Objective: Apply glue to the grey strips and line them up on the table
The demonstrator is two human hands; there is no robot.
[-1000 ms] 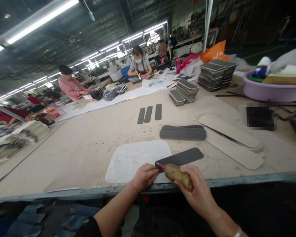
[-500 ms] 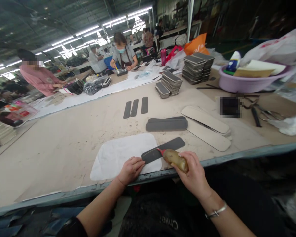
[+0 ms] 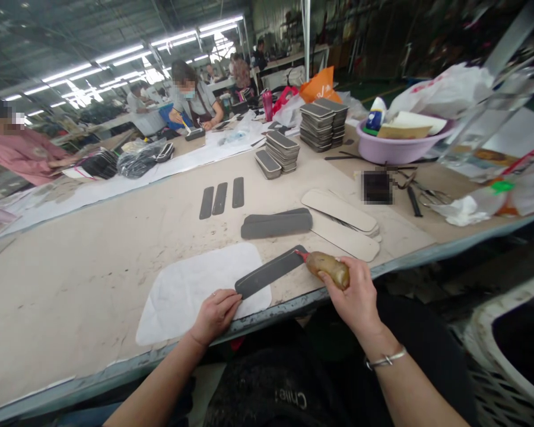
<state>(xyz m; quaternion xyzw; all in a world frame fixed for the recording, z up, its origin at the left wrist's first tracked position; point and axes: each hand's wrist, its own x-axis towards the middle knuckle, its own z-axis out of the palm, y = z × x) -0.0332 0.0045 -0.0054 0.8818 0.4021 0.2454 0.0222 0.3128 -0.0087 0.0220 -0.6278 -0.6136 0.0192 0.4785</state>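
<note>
A long dark grey strip [image 3: 269, 273] with rounded ends lies slanted, partly over a white sheet [image 3: 173, 290]. The fingers of my left hand [image 3: 217, 313] pinch its lower left end. Wrapped in my right hand [image 3: 356, 293] is a yellowish-brown squeeze bottle [image 3: 327, 268], tilted so its red nozzle touches or hovers at the strip's upper right end. A thin pale line runs along the strip's upper edge. Beyond it are a pile of dark strips [image 3: 276, 224] and a fan of beige strips [image 3: 342, 210].
Three small dark strips [image 3: 220, 197] lie farther back. Stacks of dark-topped pieces [image 3: 282, 149] stand behind. At the right are a purple basin [image 3: 400, 147], scissors [image 3: 434, 198] and plastic bags. Two people work across the table [image 3: 84, 198].
The bottle in my right hand has travelled along the strip from its middle to its upper right end, and the pale line is longer. The camera view has shifted right.
</note>
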